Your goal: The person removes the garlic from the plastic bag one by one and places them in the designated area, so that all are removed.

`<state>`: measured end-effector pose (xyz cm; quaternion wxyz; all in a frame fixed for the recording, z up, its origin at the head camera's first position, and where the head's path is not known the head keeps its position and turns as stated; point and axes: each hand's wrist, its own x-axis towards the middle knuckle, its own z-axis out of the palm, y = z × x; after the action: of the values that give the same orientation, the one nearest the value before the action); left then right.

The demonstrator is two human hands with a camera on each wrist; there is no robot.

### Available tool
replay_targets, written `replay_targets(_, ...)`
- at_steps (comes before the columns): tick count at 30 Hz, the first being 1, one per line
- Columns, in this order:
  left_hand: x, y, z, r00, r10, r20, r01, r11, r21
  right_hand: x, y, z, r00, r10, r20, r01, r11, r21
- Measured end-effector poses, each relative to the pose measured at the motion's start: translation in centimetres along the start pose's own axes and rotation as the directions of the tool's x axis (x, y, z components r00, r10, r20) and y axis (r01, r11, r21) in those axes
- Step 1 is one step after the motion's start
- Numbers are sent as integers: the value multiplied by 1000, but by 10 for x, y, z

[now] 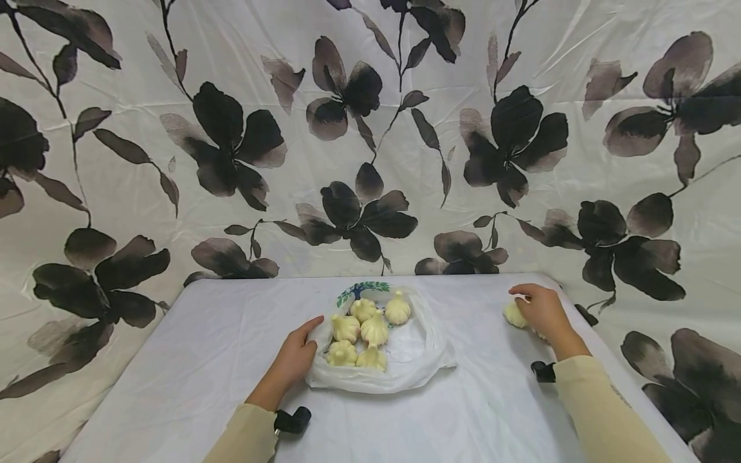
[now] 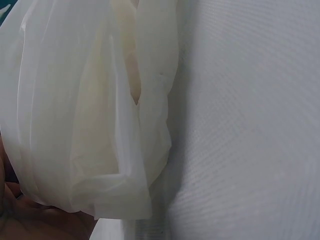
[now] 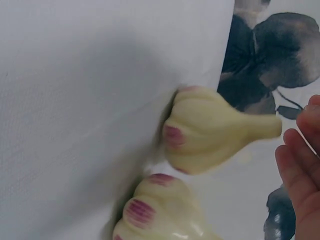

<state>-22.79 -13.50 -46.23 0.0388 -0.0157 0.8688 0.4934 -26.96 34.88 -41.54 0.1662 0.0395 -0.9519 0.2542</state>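
Note:
A white plastic bag [image 1: 399, 384] lies on the table with its mouth spread wide, and several pale garlic bulbs [image 1: 374, 329] sit inside. At the bag's left rim, my left hand [image 1: 292, 360] holds the plastic; in the left wrist view the bag [image 2: 55, 100] hides most of its fingers. My right hand [image 1: 545, 314] hovers over garlic at the table's right side. The right wrist view shows two bulbs with purple patches: one garlic bulb [image 3: 200, 132] points its stem toward my fingertips, apart from them, and another garlic bulb [image 3: 160, 212] lies beside it.
A white cloth covers the table [image 1: 220, 341], whose right edge runs close by the right hand. Behind it hangs a light curtain [image 1: 422, 186] with dark flowers. Black straps with small cameras [image 1: 293, 420] sit on both wrists.

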Motion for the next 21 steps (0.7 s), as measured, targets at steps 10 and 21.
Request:
replay_targets(10,0,0,1,1000,-14,-13,14,1000,6,6,-18,2,997,-77,30,78,997,-27)
replay_targets(21,0,-2,1,1000,-11,-14,11,1000,12,10,-42,7,987,-141,78,143,990,-20)
